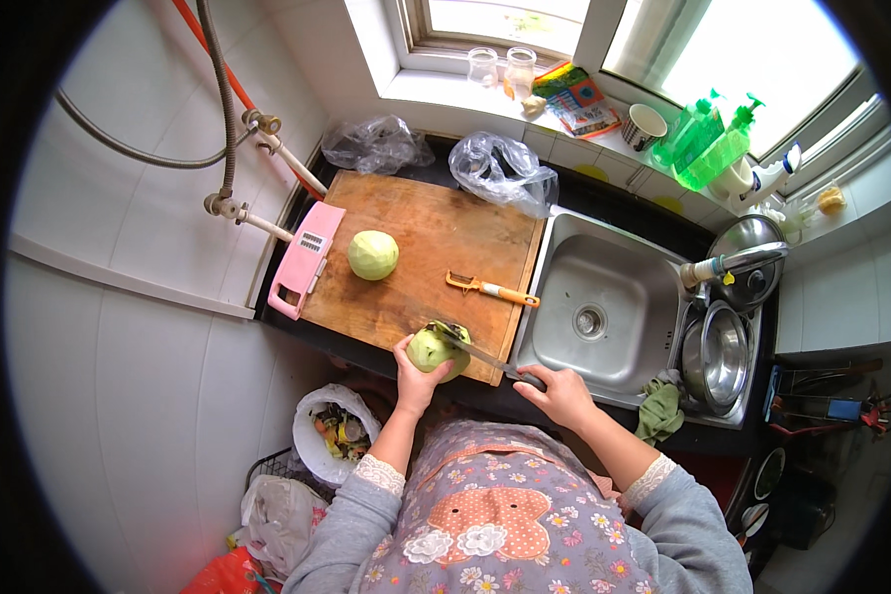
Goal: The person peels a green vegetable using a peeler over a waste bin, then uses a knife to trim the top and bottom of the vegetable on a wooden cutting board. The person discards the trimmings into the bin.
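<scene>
My left hand (417, 382) grips a pale green, peeled round vegetable (429, 350) at the near edge of a wooden cutting board (416, 208). Dark patches show on the vegetable's top. In my right hand (557, 393) is the dark handle of a knife (490, 359), whose blade tip reaches the vegetable's dark top. A second peeled round vegetable (373, 255) rests on the board's left part. An orange-handled peeler (494, 289) lies towards the board's right edge. Across the left edge lies a pink grater (308, 260).
Right of the board is a steel sink (609, 297) with a faucet (750, 260); metal bowls (716, 356) and a green cloth (661, 412) are beside it. Plastic bags (501, 171) lie behind the board. A lined waste bin (334, 438) with scraps stands below, left of my left forearm.
</scene>
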Motion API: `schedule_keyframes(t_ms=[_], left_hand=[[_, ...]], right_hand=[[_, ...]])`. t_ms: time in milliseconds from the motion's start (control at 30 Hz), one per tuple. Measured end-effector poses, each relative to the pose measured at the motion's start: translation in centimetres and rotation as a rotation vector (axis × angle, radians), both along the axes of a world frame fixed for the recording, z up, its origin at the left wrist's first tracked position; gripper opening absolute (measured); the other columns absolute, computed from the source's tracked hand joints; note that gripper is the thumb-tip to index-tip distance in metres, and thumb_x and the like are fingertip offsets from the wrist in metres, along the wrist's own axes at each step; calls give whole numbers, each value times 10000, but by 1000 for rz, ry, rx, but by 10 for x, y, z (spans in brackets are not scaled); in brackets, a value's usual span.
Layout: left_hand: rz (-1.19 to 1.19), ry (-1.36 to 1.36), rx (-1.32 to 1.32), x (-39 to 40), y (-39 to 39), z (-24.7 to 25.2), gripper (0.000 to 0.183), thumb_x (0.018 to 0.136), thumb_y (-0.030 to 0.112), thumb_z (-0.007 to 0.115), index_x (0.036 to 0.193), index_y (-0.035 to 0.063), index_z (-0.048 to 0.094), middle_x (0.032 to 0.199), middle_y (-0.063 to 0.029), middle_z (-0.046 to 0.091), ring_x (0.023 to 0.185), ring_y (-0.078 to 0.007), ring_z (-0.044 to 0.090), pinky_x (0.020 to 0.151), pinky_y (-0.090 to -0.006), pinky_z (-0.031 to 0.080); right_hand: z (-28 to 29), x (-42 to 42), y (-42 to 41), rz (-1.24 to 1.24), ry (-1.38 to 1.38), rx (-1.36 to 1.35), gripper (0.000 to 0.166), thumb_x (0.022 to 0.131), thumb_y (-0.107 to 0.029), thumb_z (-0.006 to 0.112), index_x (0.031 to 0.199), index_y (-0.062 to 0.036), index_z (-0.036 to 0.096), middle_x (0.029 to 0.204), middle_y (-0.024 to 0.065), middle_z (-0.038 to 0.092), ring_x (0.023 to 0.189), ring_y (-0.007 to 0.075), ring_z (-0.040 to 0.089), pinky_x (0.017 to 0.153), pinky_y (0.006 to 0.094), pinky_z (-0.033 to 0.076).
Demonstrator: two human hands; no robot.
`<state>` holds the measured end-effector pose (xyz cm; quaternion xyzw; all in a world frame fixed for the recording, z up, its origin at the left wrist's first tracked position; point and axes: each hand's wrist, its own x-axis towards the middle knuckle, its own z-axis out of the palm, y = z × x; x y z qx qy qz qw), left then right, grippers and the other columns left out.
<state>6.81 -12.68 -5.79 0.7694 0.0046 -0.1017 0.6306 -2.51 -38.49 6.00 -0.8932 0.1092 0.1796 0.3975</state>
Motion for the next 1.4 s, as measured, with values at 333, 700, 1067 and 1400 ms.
schedule_keyframes(t_ms=[333, 700, 1067, 1400], left_hand=[[-17, -54, 136, 0, -4, 8, 836, 664, 218, 885, 1284, 40, 354, 1244, -162, 492, 1135, -268, 524, 982, -375, 431], [0, 93, 6, 9, -3, 10, 801, 692, 185, 871, 1290, 50, 355, 1246, -138, 494, 1140, -229, 517, 991, -352, 428], [-60, 161, 11, 21, 6, 12, 747, 709, 144, 857, 1268, 48, 371, 1225, -119, 516, 1129, -196, 521, 980, -332, 435], [118, -41, 220, 5, -6, -4, 831, 689, 141, 851, 1339, 40, 344, 1289, -132, 450, 1198, -241, 460, 1038, -363, 381]], right_hand=[[5, -1, -14, 193, -144, -158, 439, 887, -544, 588, 1118, -179, 669, 709, 175, 669, 719, 374, 671, 692, 475, 539], [-28, 10, 0, 265, -287, -285, 491, 892, -546, 577, 1180, -150, 612, 707, 136, 681, 656, 344, 671, 586, 459, 531], [-45, 25, -13, 368, -418, -386, 451, 891, -537, 576, 1142, -163, 594, 665, 98, 662, 573, 328, 647, 504, 445, 513], [-30, 24, 1, 357, -361, -356, 476, 900, -523, 576, 1143, -114, 566, 662, 120, 658, 575, 336, 649, 504, 452, 512]])
